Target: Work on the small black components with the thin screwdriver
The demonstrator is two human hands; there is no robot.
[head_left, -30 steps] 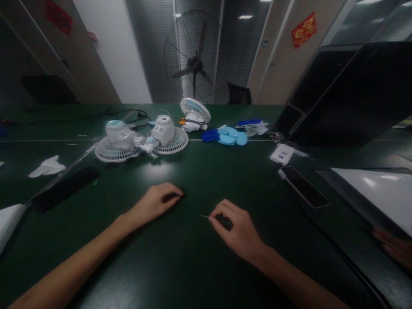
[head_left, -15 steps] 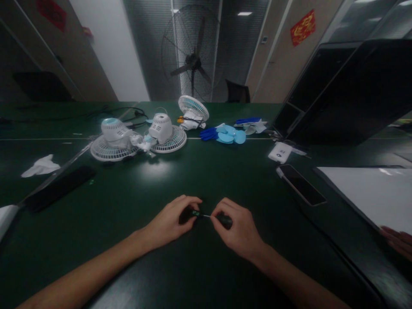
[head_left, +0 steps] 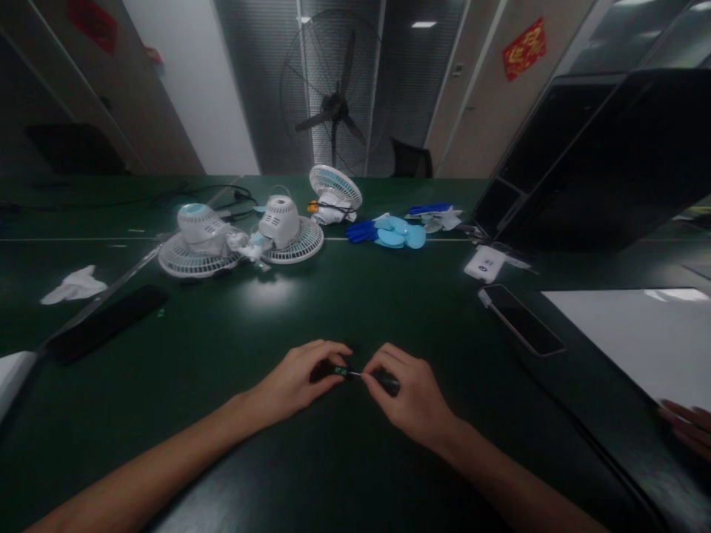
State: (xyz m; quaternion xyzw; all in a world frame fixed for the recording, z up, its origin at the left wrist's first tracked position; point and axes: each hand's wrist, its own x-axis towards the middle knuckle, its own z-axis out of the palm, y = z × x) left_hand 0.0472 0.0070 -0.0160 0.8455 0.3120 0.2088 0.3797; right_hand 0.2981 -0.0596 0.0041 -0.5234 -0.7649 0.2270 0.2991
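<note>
Both my hands rest on the dark green table [head_left: 355, 296] close to me, fingertips nearly meeting. My left hand [head_left: 300, 381] pinches a small dark part [head_left: 336, 368] with a faint green mark. My right hand [head_left: 408, 396] grips a small dark-handled screwdriver [head_left: 383, 380], whose thin metal tip points left into that part. Most of the tool and the part is hidden under my fingers.
Three small white fans [head_left: 244, 233] lie face down at the back, with blue blades and gloves [head_left: 392, 232] to their right. A phone [head_left: 521, 319] and a white device [head_left: 486, 263] lie on the right. Another person's fingers [head_left: 686, 426] touch a white sheet [head_left: 638, 333]. A black bar [head_left: 105, 322] lies on the left.
My left hand slid right with the small part until it met the screwdriver tip held in my right hand. Since half a second ago both hands have barely moved.
</note>
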